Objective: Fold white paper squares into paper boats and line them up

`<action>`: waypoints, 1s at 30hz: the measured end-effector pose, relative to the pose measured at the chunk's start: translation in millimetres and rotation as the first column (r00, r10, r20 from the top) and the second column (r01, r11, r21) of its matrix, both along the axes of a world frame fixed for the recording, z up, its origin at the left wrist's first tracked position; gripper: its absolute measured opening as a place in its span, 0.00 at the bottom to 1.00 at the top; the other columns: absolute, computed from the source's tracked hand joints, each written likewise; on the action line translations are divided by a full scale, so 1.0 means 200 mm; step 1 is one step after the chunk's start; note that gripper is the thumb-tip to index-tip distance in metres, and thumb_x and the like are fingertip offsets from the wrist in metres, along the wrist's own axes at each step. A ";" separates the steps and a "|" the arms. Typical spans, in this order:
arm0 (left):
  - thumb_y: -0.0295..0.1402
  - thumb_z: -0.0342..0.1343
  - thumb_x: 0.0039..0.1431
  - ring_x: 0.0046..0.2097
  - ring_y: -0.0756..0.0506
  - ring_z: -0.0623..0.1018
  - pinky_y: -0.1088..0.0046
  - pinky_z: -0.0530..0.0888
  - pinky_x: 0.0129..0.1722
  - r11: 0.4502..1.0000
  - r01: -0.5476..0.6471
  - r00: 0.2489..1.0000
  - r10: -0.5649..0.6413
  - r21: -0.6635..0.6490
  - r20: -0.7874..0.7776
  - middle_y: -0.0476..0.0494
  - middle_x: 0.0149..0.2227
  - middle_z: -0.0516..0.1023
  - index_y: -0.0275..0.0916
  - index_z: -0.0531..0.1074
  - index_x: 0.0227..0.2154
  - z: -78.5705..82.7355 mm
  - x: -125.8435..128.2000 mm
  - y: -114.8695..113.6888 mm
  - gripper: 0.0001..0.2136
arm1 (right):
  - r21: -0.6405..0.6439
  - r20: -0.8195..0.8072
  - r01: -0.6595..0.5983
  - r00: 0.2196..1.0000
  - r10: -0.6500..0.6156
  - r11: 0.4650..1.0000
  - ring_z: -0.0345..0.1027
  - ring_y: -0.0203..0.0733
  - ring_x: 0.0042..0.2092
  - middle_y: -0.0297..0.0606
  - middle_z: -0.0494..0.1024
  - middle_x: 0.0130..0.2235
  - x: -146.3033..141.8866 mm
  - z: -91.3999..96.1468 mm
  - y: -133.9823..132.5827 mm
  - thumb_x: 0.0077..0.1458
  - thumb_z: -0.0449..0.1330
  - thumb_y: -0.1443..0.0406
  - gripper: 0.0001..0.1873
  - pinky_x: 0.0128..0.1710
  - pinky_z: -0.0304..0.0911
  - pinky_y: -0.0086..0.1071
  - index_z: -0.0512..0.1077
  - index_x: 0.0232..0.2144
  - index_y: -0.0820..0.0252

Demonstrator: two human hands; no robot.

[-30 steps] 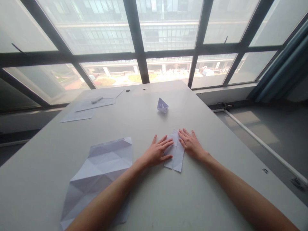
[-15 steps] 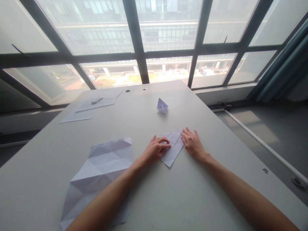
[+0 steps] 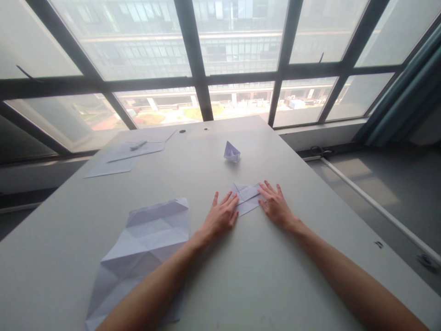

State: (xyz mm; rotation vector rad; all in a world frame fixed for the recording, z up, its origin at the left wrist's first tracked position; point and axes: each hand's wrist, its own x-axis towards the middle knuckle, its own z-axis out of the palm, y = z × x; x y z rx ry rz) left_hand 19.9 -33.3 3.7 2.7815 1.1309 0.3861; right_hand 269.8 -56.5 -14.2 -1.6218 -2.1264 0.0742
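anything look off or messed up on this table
Nothing is spilled or torn. The large sheet by the left forearm is heavily creased and lies askew, overhanging the table's near edge. Both hands press a small folded paper flat.

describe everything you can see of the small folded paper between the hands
The folded paper is a small white piece, thin, with sharp creases and layered flaps that form a triangular shape on top. It lies flat on the grey table, its long side running roughly left to right. The left hand rests flat with its fingertips on the paper's left end, and the right hand presses its right end, fingers spread. Nothing else touches it.
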 end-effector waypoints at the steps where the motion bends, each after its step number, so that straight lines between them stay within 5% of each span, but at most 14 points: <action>1: 0.32 0.47 0.66 0.70 0.42 0.54 0.49 0.38 0.69 1.000 0.006 1.000 -0.006 -0.005 -0.012 0.40 0.67 0.59 0.39 0.60 0.63 -0.01 0.00 0.00 0.23 | 0.004 -0.007 -0.055 0.998 0.055 0.998 0.45 0.48 0.69 0.44 0.61 0.66 0.00 0.00 0.00 0.62 0.51 0.70 0.23 0.67 0.37 0.56 0.66 0.59 0.59; 5: 0.28 0.43 0.66 0.70 0.44 0.54 0.56 0.42 0.70 0.999 0.028 0.999 -0.028 -0.022 -0.030 0.41 0.68 0.57 0.38 0.59 0.65 -0.04 0.00 0.02 0.24 | -0.019 -0.030 -0.214 0.977 0.213 0.977 0.56 0.43 0.66 0.42 0.68 0.62 0.00 0.00 0.01 0.61 0.48 0.75 0.27 0.66 0.47 0.48 0.67 0.59 0.56; 12: 0.30 0.41 0.68 0.70 0.46 0.51 0.62 0.50 0.69 0.992 0.046 0.999 -0.046 -0.119 0.011 0.40 0.70 0.51 0.35 0.55 0.67 -0.07 -0.01 0.04 0.25 | 0.008 -0.017 -0.200 0.980 0.200 0.980 0.65 0.46 0.57 0.42 0.74 0.57 0.01 0.04 -0.01 0.59 0.54 0.72 0.21 0.58 0.58 0.42 0.73 0.53 0.56; 17: 0.37 0.47 0.68 0.70 0.43 0.53 0.58 0.52 0.68 0.988 0.074 0.996 -0.066 -0.135 0.060 0.39 0.69 0.54 0.38 0.56 0.66 -0.06 -0.02 0.05 0.26 | 0.010 0.013 -0.170 0.985 0.170 0.985 0.66 0.47 0.55 0.42 0.75 0.55 0.00 0.07 -0.03 0.61 0.56 0.68 0.18 0.56 0.54 0.42 0.73 0.52 0.56; 30: 0.36 0.55 0.62 0.65 0.42 0.65 0.60 0.58 0.67 0.984 0.077 0.991 -0.057 -0.162 0.120 0.41 0.64 0.64 0.39 0.61 0.64 -0.03 -0.03 0.06 0.27 | 0.003 0.046 -0.155 0.987 0.155 0.988 0.65 0.47 0.49 0.41 0.78 0.44 0.00 0.06 -0.02 0.59 0.61 0.66 0.16 0.56 0.48 0.43 0.73 0.50 0.56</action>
